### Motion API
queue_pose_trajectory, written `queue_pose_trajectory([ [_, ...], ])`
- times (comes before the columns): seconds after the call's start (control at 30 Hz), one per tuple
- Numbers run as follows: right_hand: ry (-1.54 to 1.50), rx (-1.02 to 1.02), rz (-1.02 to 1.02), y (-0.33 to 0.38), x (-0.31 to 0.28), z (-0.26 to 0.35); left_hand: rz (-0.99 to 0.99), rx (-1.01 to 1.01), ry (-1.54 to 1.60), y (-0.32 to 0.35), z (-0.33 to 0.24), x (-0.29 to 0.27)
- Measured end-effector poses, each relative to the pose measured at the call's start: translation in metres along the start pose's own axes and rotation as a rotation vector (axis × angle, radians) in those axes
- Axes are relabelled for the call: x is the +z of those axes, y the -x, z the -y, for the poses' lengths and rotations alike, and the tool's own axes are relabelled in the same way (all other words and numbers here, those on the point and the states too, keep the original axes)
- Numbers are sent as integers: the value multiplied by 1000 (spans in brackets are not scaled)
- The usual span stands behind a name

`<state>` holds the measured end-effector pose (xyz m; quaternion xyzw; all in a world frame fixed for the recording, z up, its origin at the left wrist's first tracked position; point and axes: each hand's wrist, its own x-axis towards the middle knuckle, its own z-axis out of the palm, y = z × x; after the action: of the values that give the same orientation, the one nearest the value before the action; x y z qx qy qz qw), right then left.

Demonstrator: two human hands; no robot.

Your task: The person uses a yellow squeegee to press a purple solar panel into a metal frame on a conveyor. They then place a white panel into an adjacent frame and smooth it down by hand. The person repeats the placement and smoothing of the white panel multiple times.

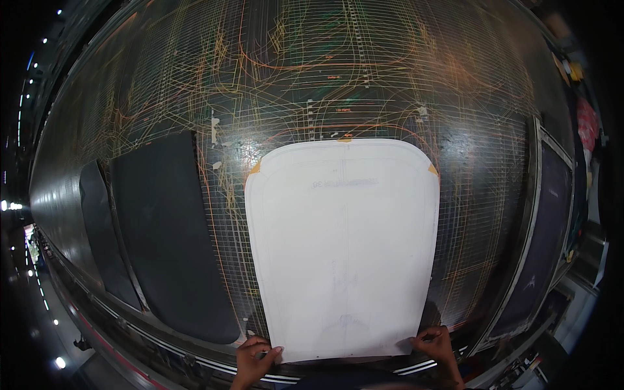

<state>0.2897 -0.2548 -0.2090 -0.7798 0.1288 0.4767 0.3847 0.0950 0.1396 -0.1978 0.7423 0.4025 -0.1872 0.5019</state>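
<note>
A large white sheet (344,247) with rounded far corners and faint printed lines lies in front of me on a dark marked table. Small pieces of orange-yellow tape (255,167) show at its far corners and far edge. My left hand (255,361) pinches the sheet's near left corner between thumb and fingers. At the near right corner, my right hand (437,344) grips the sheet's edge in the same way. Fingertips under the sheet are hidden.
Black panels (169,240) lie on the table to the left. On the right stands a framed screen (536,240) with a dark purple mesh. The tabletop (390,78) is covered with yellow and orange guide lines; a metal rail (208,361) runs along its near edge.
</note>
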Motion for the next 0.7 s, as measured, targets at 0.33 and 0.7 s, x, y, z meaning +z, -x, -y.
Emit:
queue_pose_trajectory([
  [0.33, -66, 39, -151, -2, 9, 1, -146, -86, 159, 3, 4, 14],
  [0.7, -91, 93, -144, -3, 10, 4, -194, -139, 184, 3, 5, 18],
])
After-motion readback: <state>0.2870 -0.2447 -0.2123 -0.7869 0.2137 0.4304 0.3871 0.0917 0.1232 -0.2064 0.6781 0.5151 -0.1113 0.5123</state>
